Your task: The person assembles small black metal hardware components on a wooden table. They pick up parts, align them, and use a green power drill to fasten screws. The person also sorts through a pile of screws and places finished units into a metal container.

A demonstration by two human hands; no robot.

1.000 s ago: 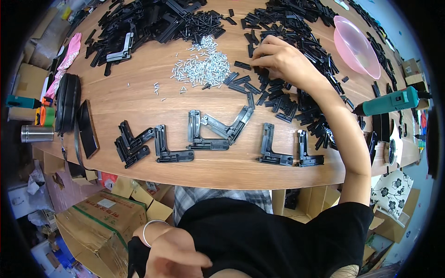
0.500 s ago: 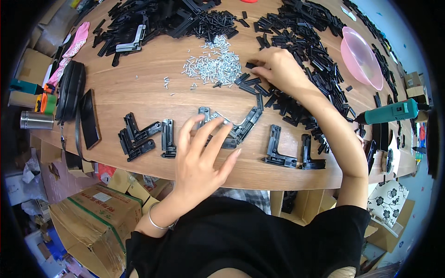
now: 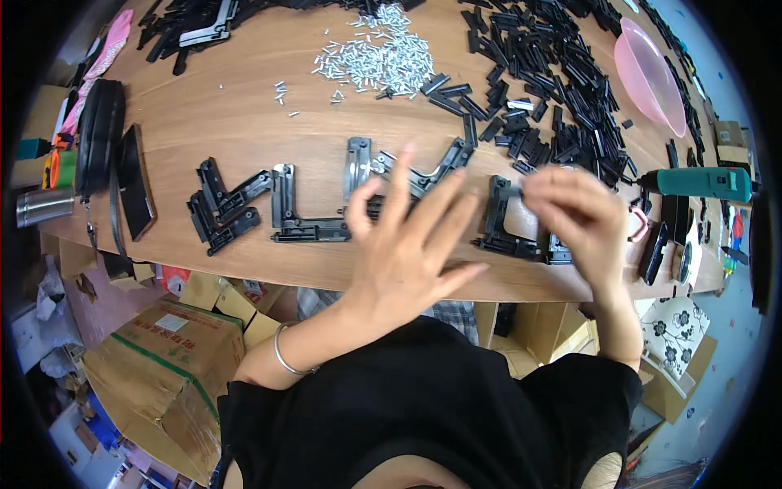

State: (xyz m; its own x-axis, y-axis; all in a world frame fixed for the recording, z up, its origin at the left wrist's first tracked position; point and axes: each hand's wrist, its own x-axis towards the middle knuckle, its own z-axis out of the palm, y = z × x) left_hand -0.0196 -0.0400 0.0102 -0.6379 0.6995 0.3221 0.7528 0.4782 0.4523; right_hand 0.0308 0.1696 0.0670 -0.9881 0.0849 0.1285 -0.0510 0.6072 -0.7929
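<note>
My left hand (image 3: pixel 403 257) hovers with its fingers spread over the middle L-shaped black parts (image 3: pixel 358 167), hiding some of them. My right hand (image 3: pixel 580 213), somewhat blurred, has its thumb and fingers pinched together above the right-hand L-shaped part (image 3: pixel 496 213). What sits in that pinch, if anything, cannot be made out. Another L-shaped piece (image 3: pixel 559 251) is partly covered by the right hand. Further left on the wooden table (image 3: pixel 244 122) lie more such parts, a crossed pair (image 3: pixel 213 196) and a single one (image 3: pixel 283 196).
Silver screws (image 3: pixel 379 61) are heaped at the far middle, beside a wide pile of small black pieces (image 3: pixel 570 94). A pink bowl (image 3: pixel 649 77) and a teal electric screwdriver (image 3: pixel 702 184) are at the right. At the left are a phone (image 3: pixel 135 186), a black case (image 3: pixel 99 140) and a metal cup (image 3: pixel 45 208).
My right hand has come back from the edge of the black pile to the L-shaped parts nearer me. My left hand has shifted right, still spread. The whole view has tilted nearer.
</note>
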